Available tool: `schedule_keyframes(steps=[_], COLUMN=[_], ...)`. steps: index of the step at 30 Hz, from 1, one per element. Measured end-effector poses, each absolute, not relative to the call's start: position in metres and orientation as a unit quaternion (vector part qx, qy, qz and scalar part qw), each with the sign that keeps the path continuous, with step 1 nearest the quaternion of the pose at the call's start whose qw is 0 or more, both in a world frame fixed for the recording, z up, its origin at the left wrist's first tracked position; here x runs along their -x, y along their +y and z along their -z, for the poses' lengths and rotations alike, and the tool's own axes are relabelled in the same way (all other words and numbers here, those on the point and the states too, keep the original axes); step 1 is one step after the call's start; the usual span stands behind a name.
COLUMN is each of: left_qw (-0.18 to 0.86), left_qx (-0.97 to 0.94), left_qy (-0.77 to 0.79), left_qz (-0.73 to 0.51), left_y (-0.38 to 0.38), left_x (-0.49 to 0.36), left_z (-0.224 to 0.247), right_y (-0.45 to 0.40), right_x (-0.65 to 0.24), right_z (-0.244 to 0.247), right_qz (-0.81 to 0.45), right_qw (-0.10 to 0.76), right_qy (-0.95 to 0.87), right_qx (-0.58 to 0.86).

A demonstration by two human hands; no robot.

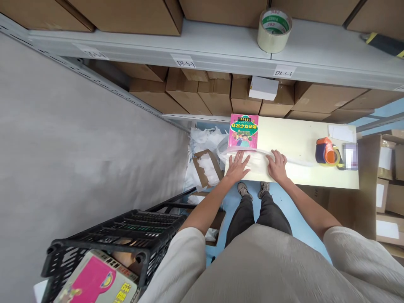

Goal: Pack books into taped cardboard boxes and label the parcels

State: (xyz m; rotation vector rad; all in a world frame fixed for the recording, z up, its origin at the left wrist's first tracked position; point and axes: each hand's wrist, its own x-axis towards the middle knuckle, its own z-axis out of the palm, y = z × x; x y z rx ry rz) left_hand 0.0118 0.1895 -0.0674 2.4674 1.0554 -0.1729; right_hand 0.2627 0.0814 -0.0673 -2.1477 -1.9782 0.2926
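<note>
A pink children's picture book (243,131) lies flat on the cream table (296,139), near its far left corner. Across the book's lower edge runs a whitish, see-through plastic film (257,162); whether it is a bag or a loose sheet I cannot tell. My left hand (237,167) rests on the film just below the book, fingers spread. To the right, my right hand (277,165) has its fingers bent together at the film's upper edge.
An orange-and-purple tape dispenser (325,151) sits at the table's right. Cartons fill the shelf (221,52) ahead; a tape roll (274,31) stands on it. At lower left, a black crate (126,235) holds another book (97,280). Cartons (391,189) stack at right.
</note>
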Motion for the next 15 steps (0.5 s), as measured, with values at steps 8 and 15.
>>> schedule_keyframes(steps=[8,15], left_qw=[0.221,0.214], left_qx=[-0.898,-0.882], left_qy=[0.379,0.416], left_qz=[0.044,0.061], left_y=[0.18,0.189], left_x=[0.01,0.006], left_z=[0.057,0.053], right_y=[0.092,0.099], right_x=[-0.251,-0.242], right_z=[0.081,0.085], right_qz=[-0.142,-0.149], right_qw=[0.108,0.098], right_qy=[-0.7,-0.658], right_qx=[0.691,0.732])
